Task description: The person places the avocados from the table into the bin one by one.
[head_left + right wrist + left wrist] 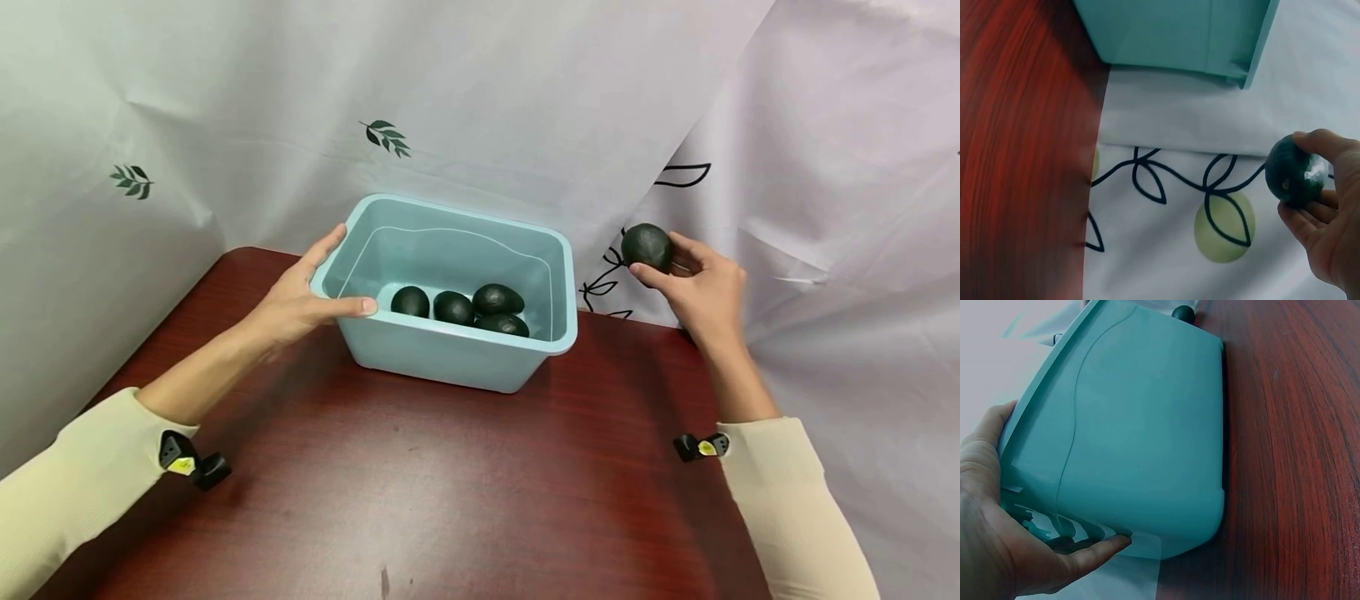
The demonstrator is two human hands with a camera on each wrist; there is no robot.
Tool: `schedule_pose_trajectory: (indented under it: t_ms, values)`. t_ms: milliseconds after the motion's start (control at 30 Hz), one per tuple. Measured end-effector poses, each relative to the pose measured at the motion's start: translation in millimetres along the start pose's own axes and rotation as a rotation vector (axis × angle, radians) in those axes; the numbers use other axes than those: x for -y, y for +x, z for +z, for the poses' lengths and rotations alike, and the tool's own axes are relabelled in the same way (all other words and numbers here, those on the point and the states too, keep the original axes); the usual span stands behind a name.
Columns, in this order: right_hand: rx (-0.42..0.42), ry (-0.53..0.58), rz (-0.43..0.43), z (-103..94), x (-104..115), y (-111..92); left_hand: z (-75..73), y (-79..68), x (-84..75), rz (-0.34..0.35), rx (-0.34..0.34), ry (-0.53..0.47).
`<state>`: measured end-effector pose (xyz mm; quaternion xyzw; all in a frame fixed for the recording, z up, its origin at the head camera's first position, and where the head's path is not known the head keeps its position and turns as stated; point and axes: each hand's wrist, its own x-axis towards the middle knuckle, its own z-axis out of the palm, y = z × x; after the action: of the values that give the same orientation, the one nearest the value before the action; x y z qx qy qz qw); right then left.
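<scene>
A light blue plastic tub [450, 354] stands on the table with several dark green avocados [453, 307] lying on its bottom. My left hand [300, 296] grips the tub's left end, its thumb over the front rim. In the left wrist view, the left hand [1016, 531] holds the tub's edge [1129, 425] from outside. To the right of the tub, my right hand [701, 283] holds one avocado [647, 247] in the air between thumb and fingers. The right wrist view shows this avocado [1294, 172] in the right hand [1332, 206], apart from the tub [1166, 37].
The dark red wooden table [420, 483] stretches in front of the tub. White cloth [480, 100] with leaf prints hangs behind the table and along its sides. A small black wrist device [191, 460] sits on the left sleeve, another [701, 447] on the right.
</scene>
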<state>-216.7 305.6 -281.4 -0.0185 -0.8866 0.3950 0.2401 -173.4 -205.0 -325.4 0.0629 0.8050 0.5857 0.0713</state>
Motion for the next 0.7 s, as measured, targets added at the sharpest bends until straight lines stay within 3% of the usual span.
schedule_pose_trajectory:
  t_ms: [700]
  values:
    - [0.022, 0.17, -0.17, 32.2, 31, -2, -0.5, 1.2, 1.9, 0.003, -0.006, 0.01]
